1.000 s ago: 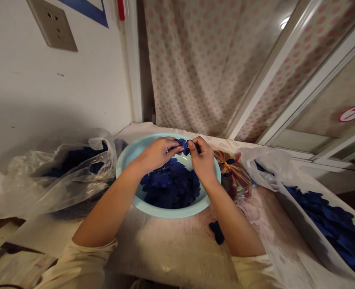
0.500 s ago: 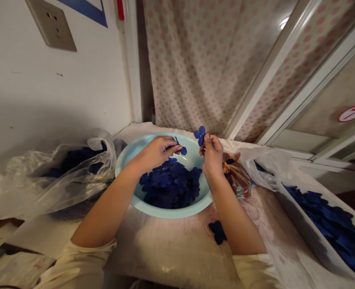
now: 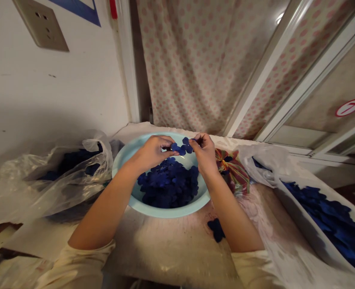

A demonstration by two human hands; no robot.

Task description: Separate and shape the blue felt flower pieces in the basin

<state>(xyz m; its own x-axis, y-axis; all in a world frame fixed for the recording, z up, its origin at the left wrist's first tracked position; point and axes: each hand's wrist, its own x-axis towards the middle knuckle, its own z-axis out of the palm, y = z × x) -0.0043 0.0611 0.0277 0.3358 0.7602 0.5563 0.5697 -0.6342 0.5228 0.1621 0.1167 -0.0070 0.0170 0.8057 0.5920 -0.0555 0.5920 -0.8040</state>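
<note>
Above a pale blue basin (image 3: 165,212), my left hand (image 3: 155,152) pinches a small blue fabric flower (image 3: 179,149) between thumb and fingers. My right hand (image 3: 204,154) grips another blue fabric flower (image 3: 187,144) by its edge. The two flowers meet or overlap between my fingertips; whether they are joined I cannot tell. Below, a heap of dark blue fabric flowers (image 3: 168,182) lies in the basin. One loose dark blue flower (image 3: 216,230) rests on the table beside my right forearm.
At the left, a clear plastic bag (image 3: 84,176) holds more blue pieces. Right of the basin sit a red and gold bag (image 3: 236,170) and a whitish plastic bag (image 3: 263,164). A white box (image 3: 300,224) full of blue flowers (image 3: 328,220) stands at the right. Behind hangs a dotted curtain (image 3: 189,72).
My right hand has moved left and slightly down, bringing its flower against the one in my left hand. The view has shifted a little.
</note>
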